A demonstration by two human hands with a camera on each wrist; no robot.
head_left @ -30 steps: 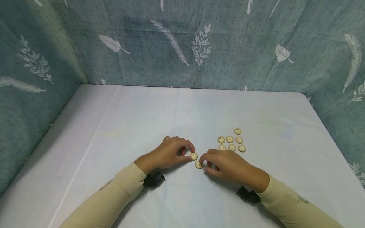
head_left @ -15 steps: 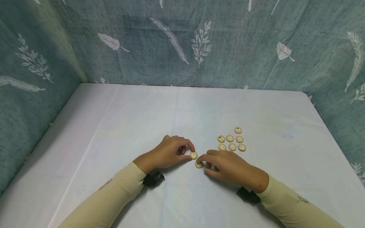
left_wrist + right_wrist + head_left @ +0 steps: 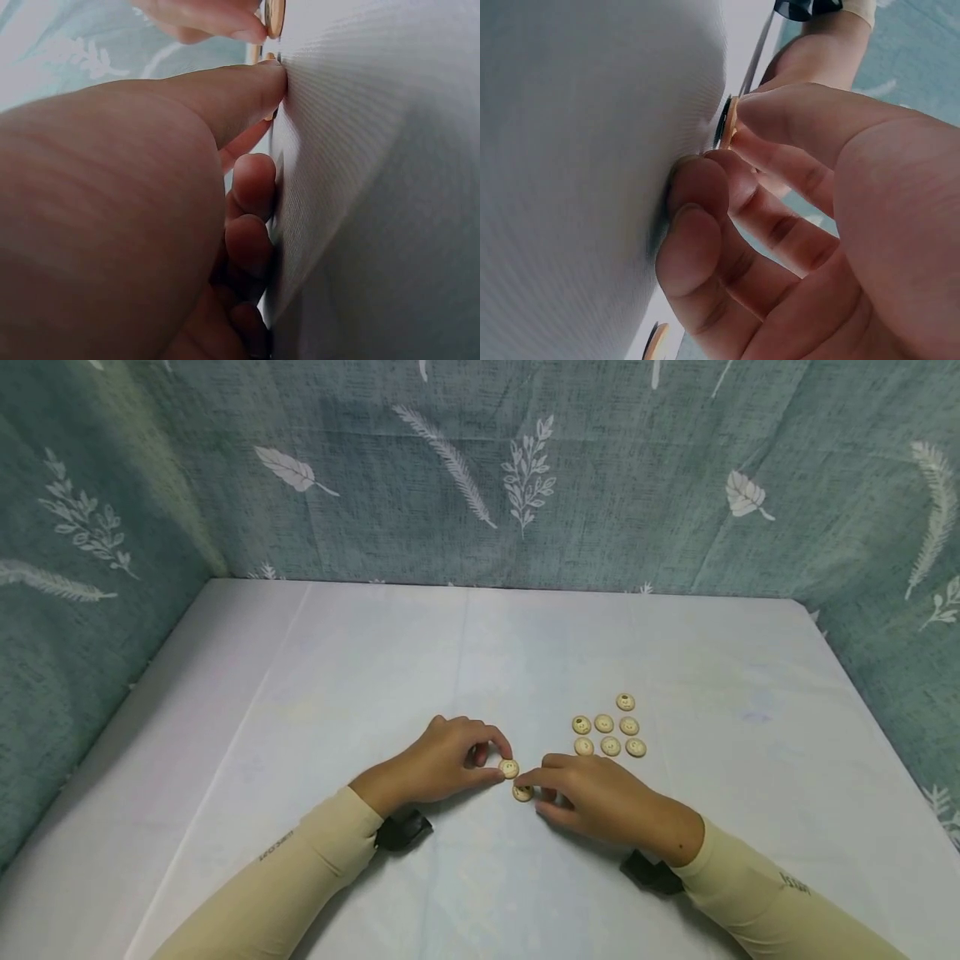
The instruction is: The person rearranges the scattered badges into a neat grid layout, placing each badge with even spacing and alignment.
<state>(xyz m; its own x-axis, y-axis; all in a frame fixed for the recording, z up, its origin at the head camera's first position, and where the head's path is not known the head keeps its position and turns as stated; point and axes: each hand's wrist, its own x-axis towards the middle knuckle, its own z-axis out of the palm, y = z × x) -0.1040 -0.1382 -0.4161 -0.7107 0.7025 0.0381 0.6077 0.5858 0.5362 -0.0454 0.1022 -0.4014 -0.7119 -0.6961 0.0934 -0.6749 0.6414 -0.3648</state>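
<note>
My left hand (image 3: 453,762) pinches a pale round wooden disc with a small face drawn on it (image 3: 509,768) between thumb and index finger, flat at the table's middle. Just below and to its right lies a second face disc (image 3: 522,793). My right hand (image 3: 596,793) lays its extended index finger over this disc's upper edge, while its thumb stays to the right, apart from the disc. In the left wrist view the second disc (image 3: 276,16) shows edge-on by the right fingertip. The right hand's other fingers bend under the palm, resting near the cloth in the right wrist view.
Several similar discs lie in loose rows beyond the right hand, among them a top disc (image 3: 625,702) with a dark mark. A white cloth (image 3: 360,668) covers the table. Green leaf-patterned fabric (image 3: 480,477) stands at the back and sides.
The right index finger has slid leftward across the upper edge of the lower disc, which has barely shifted. My left hand has kept its pinch and place.
</note>
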